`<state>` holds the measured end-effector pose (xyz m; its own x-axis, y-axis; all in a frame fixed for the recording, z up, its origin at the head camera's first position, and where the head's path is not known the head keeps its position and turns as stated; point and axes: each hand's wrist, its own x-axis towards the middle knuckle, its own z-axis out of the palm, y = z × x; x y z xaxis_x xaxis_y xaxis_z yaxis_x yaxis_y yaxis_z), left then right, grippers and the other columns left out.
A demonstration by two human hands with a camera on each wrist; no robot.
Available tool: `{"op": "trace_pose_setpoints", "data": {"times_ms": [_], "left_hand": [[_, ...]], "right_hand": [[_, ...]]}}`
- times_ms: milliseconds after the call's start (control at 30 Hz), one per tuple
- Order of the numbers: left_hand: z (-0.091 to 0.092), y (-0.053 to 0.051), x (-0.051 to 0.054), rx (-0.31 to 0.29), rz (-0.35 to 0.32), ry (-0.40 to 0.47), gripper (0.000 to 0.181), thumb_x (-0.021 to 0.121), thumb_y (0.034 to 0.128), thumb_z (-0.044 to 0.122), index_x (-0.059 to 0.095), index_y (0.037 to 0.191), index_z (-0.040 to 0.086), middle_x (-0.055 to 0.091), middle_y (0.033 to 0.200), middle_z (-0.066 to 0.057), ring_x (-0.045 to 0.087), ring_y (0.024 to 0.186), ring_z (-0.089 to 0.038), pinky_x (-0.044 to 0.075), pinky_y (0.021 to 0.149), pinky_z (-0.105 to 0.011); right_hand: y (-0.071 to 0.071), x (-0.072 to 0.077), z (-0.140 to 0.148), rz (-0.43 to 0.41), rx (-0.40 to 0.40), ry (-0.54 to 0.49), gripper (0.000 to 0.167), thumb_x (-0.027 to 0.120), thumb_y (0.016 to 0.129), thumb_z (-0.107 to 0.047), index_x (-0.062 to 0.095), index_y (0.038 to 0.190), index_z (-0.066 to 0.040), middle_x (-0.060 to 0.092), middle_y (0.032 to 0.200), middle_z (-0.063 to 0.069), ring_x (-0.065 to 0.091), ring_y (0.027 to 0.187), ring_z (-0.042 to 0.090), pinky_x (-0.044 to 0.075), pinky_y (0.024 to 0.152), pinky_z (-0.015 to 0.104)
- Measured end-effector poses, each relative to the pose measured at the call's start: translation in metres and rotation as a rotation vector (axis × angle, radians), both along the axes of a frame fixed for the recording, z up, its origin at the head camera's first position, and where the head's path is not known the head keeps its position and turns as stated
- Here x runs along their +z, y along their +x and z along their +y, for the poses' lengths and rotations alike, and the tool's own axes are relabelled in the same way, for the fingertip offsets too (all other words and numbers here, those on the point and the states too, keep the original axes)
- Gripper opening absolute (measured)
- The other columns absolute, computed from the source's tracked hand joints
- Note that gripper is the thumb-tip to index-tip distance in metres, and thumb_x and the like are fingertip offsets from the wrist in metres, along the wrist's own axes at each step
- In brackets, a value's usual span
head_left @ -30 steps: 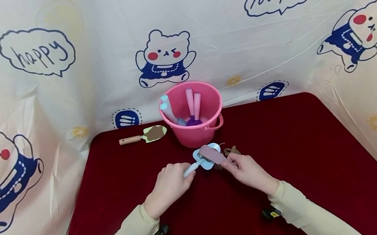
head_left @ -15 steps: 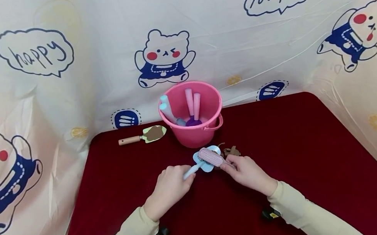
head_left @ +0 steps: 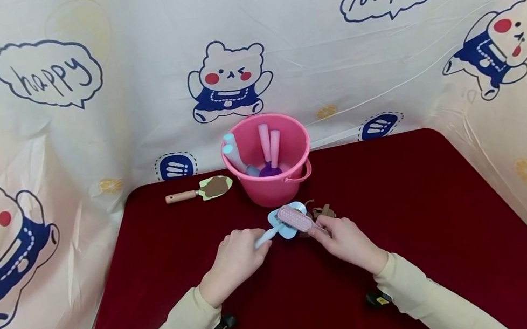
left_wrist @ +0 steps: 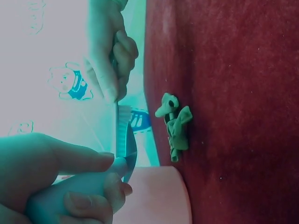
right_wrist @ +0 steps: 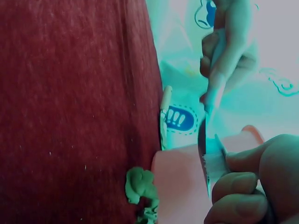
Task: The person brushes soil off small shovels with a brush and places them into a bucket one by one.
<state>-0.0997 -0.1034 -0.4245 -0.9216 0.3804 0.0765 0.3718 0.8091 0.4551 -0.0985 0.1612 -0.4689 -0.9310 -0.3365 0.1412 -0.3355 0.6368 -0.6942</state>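
My left hand [head_left: 236, 264] grips the handle of a light blue toy shovel [head_left: 288, 232], its blade raised in front of the bucket. In my right hand [head_left: 349, 241], a mauve brush [head_left: 295, 218] is held by its handle and lies across that blade. The left wrist view shows the white bristles [left_wrist: 124, 128] pointing at the blade's face; whether they press on it is hard to tell. Crumpled brown clumps [head_left: 324, 211] lie on the red cloth just beyond the right fingers, partly hidden by the brush and hand.
Behind the hands stands a pink bucket [head_left: 271, 192] containing several tools with blue and pink handles. To its left lies a trowel with a wooden handle [head_left: 181, 196] and brown matter on its blade. A printed curtain [head_left: 310, 61] hangs behind the red-covered table [head_left: 422, 184].
The brush has tilted so that its textured back now faces up more. It and the shovel have shifted slightly; both hands keep their grips.
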Motion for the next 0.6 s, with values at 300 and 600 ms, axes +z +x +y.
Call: {"op": "trace_pose_setpoints", "data": {"times_ms": [300,600], "left_hand": [[-0.002,0.002,-0.002,0.007,-0.031,0.005,0.011,0.077,0.0935,0.016,0.072,0.085,0.012,0.046,0.057,0.005,0.044,0.049,-0.012,0.038,0.044,-0.029],[-0.004,0.000,0.000,-0.005,-0.040,-0.002,0.011,0.078,0.0935,0.016,0.072,0.085,0.012,0.047,0.057,0.006,0.045,0.050,-0.012,0.039,0.046,-0.029]], "right_hand": [[0.007,-0.001,-0.001,-0.033,0.013,-0.034,0.028,0.065,0.105,-0.030,0.055,0.080,-0.020,0.038,0.058,-0.015,0.035,0.048,-0.001,0.031,0.046,0.021],[0.004,-0.007,-0.007,-0.038,-0.033,0.022,0.032,0.064,0.105,-0.029,0.052,0.077,-0.018,0.040,0.058,-0.012,0.037,0.048,0.001,0.031,0.046,0.021]]}}
